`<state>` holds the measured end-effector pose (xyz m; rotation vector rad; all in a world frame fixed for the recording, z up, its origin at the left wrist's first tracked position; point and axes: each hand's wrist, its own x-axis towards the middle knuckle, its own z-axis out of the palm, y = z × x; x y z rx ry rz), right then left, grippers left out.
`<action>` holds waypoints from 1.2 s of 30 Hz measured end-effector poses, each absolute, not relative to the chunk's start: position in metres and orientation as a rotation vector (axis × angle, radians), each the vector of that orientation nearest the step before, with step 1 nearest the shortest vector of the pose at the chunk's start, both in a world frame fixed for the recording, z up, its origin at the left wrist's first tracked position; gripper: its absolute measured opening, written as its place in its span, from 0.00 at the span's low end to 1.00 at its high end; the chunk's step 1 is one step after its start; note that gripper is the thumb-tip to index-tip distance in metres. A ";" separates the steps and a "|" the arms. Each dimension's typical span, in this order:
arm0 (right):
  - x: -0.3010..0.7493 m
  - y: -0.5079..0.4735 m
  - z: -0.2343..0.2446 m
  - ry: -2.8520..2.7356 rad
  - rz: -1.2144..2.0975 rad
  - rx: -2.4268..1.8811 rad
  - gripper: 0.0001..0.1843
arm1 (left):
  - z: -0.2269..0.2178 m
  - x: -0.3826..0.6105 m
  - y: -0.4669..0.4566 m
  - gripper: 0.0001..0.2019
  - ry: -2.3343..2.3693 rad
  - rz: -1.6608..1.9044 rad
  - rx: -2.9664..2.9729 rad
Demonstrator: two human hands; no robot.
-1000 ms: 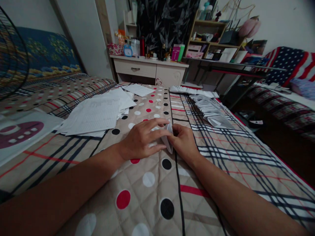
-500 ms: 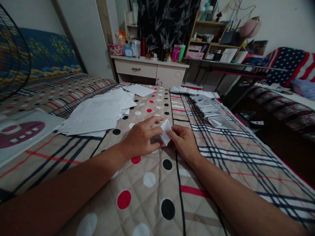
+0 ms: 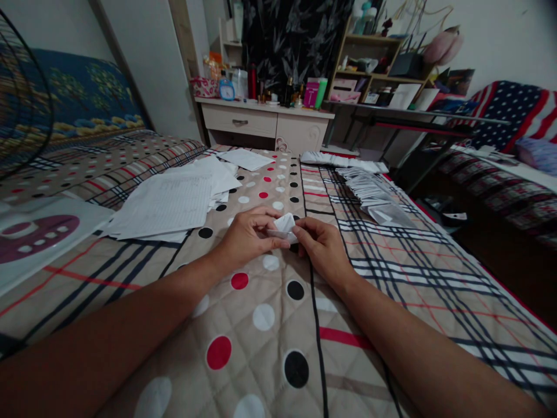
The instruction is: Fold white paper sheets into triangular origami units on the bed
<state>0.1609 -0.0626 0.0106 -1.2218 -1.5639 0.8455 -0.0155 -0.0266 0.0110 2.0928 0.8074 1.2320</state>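
Note:
Between my two hands, just above the quilted bedspread (image 3: 250,363), is a small piece of folded white paper (image 3: 285,223). My left hand (image 3: 248,232) grips its left side, with the thumb along the near edge and the fingers behind. The thumb and forefinger of my right hand (image 3: 319,244) pinch its right corner. Part of the paper is hidden by the fingers. To the right lies a fanned row of folded paper pieces (image 3: 368,194). Behind that row is another long strip of stacked folded paper (image 3: 342,161).
Written paper sheets (image 3: 169,200) lie in a pile on the left, with more white sheets (image 3: 246,158) beyond. A plastic bag (image 3: 43,238) rests at the left edge, below a fan (image 3: 26,93). A white dresser (image 3: 261,125) stands past the bed's far end.
The folded paper has tipped from upright to a flatter angle. My left fingers have closed in on it, and the left thumb has moved up to its near edge.

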 end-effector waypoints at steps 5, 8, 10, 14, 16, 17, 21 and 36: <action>0.162 -0.064 0.011 -1.621 0.808 -1.203 0.10 | 0.010 -0.014 -0.027 0.07 0.769 1.287 2.046; 0.162 -0.066 0.012 -1.635 0.815 -1.185 0.11 | 0.008 -0.013 -0.026 0.07 0.794 1.337 1.984; 0.162 -0.068 0.014 -1.650 0.812 -1.172 0.12 | 0.008 -0.013 -0.025 0.07 0.809 1.362 1.943; 0.162 -0.070 0.014 -1.683 0.797 -1.154 0.14 | 0.008 -0.013 -0.025 0.07 0.843 1.338 1.911; 0.162 -0.069 0.013 -1.675 0.799 -1.160 0.13 | 0.009 -0.013 -0.026 0.04 0.834 1.334 1.919; 0.161 -0.069 0.012 -1.664 0.801 -1.164 0.12 | 0.010 -0.012 -0.026 0.03 0.822 1.339 1.921; 0.161 -0.068 0.011 -1.646 0.804 -1.178 0.11 | 0.012 -0.011 -0.029 0.03 0.786 1.349 1.929; 0.159 -0.070 0.011 -1.832 0.606 -1.204 0.14 | 0.016 -0.013 -0.034 0.01 0.789 1.401 2.003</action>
